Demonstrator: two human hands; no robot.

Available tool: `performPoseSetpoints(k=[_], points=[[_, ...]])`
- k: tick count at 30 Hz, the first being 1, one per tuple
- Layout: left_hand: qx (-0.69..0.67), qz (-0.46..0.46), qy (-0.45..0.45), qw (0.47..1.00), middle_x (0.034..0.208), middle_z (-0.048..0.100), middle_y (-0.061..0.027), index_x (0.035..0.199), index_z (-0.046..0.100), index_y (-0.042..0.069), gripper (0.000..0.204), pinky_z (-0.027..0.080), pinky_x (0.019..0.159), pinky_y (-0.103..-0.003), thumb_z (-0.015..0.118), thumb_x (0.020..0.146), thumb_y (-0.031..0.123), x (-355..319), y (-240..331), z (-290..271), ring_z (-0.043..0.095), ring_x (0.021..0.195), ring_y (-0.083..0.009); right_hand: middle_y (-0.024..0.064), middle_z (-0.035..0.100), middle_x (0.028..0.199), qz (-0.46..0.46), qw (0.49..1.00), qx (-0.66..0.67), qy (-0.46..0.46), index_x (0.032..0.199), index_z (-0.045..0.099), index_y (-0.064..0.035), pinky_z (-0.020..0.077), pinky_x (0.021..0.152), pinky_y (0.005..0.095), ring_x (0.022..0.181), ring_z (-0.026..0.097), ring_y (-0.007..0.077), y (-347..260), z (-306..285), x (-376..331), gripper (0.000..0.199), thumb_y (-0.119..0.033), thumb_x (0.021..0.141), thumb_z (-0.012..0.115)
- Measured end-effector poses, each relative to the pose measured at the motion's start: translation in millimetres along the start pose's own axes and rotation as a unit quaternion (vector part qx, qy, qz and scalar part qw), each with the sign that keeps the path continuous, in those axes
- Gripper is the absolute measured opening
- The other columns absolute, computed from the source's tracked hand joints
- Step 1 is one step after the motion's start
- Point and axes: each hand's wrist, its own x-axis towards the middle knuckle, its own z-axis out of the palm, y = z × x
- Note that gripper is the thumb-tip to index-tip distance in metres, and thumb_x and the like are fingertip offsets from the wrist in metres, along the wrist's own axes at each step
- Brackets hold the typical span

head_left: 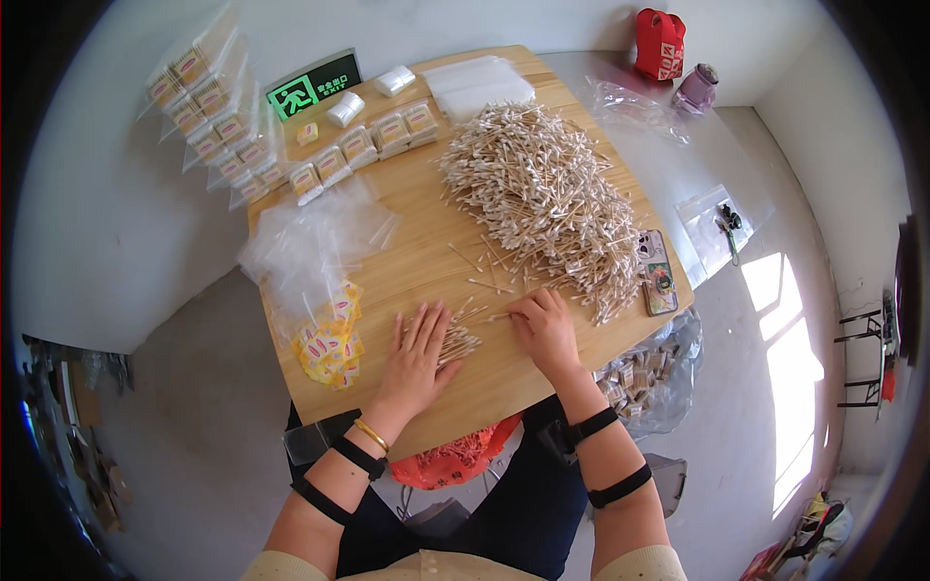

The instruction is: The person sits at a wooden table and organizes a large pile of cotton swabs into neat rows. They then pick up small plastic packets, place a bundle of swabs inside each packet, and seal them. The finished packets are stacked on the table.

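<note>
- White cotton tips on thin, pale sticks: the loose swabs [463, 342] lie bunched under the left hand [418, 353], near the front edge of the wooden table [421, 252], and a big heap [542, 184] spreads beyond them.
- That left hand is flat, fingers laid long over the bunch; the thumb and fingertips of the right hand [547, 334] look pinched together on a single swab [494, 318].
- Each should be nearly weightless, fairly stiff, snappable and quick to roll; I'd take it mid-stick, off the soft ends.
- Clear packets [358, 145] full of swabs line the far left; larger bags of packets [231, 128] rise behind.
- Beside the table, a clear sack [678, 382] holds small packs; the contents of the red bag [455, 463] below, I can't tell.
</note>
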Motion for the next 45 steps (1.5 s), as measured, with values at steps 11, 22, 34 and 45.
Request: performPoseSetpoints(k=[11, 22, 34, 45], points=[[0.02, 0.035, -0.008, 0.999, 0.161, 0.043, -0.0112, 0.156, 0.04, 0.007, 0.068, 0.016, 0.127, -0.061, 0.064, 0.099, 0.035, -14, -4, -3, 0.035, 0.153, -0.0322, 0.01, 0.06, 0.095, 0.047, 0.997, -0.038, 0.039, 0.089, 0.066, -0.0072, 0.0511, 0.084, 0.045, 0.095, 0.061, 0.033, -1, 12, 16, 0.006, -0.009, 0.088, 0.071], [-0.018, 0.041, 0.035, 0.998, 0.159, 0.045, -0.0145, 0.154, 0.04, 0.004, 0.069, 0.018, 0.127, -0.06, 0.067, 0.096, 0.031, -21, -7, 1, 0.038, 0.151, -0.0336, 0.0126, 0.059, 0.117, 0.015, 0.993, -0.095, 0.065, 0.125, 0.062, -0.0065, 0.0479, 0.096, 0.0448, 0.112, 0.057, 0.0339, -39, 42, 57, 0.044, -0.02, 0.085, 0.078], [-0.038, 0.028, 0.048, 0.998, 0.155, 0.049, -0.0144, 0.152, 0.043, 0.002, 0.068, 0.021, 0.128, -0.056, 0.065, 0.097, 0.034, -20, -6, -1, 0.041, 0.149, -0.0296, 0.0104, 0.062, 0.109, 0.138, 0.971, -0.176, 0.083, 0.106, 0.068, -0.0134, 0.0458, 0.096, 0.0469, 0.11, 0.057, 0.033, -29, 72, 76, 0.019, -0.02, 0.088, 0.072], [-0.045, 0.01, 0.053, 0.998, 0.16, 0.04, -0.0202, 0.154, 0.04, 0.0, 0.074, 0.02, 0.128, -0.056, 0.066, 0.096, 0.037, -21, -5, -3, 0.036, 0.151, -0.0364, 0.0121, 0.062, 0.101, 0.041, 0.997, 0.065, 0.018, 0.101, 0.072, -0.0067, 0.05, 0.088, 0.0472, 0.099, 0.059, 0.0381, -47, 69, 30, 0.014, -0.001, 0.089, 0.067]])
